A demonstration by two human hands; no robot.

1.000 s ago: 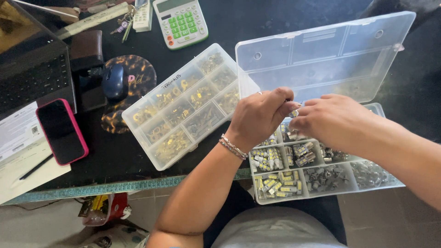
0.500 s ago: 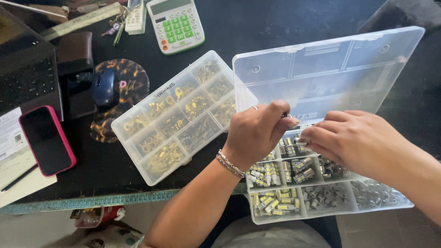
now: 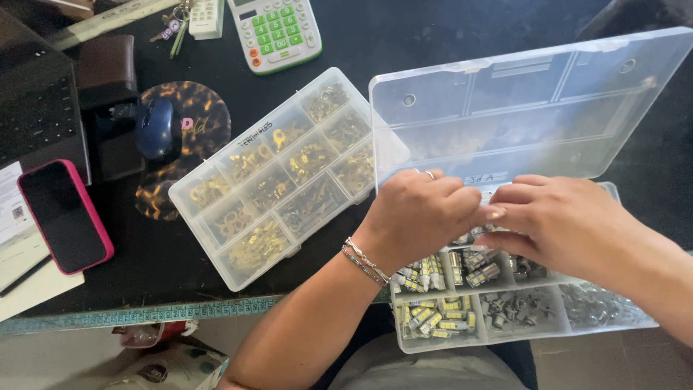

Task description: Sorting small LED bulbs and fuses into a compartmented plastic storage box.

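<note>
Left hand (image 3: 422,213), right hand (image 3: 570,224) hide tray (image 3: 577,328) upper compartments; pinched item unseen; laptop (image 3: 36,115) cut by left edge.

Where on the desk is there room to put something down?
Bare dark desk lies between the calculator and the open lid, and between the phone and the closed box. It is crowded near the mouse and where both hands meet over the open box.

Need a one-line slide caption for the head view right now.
Both hands, left and right, meet fingertip to fingertip over an open clear compartment box of small parts on a dark desk.
</note>
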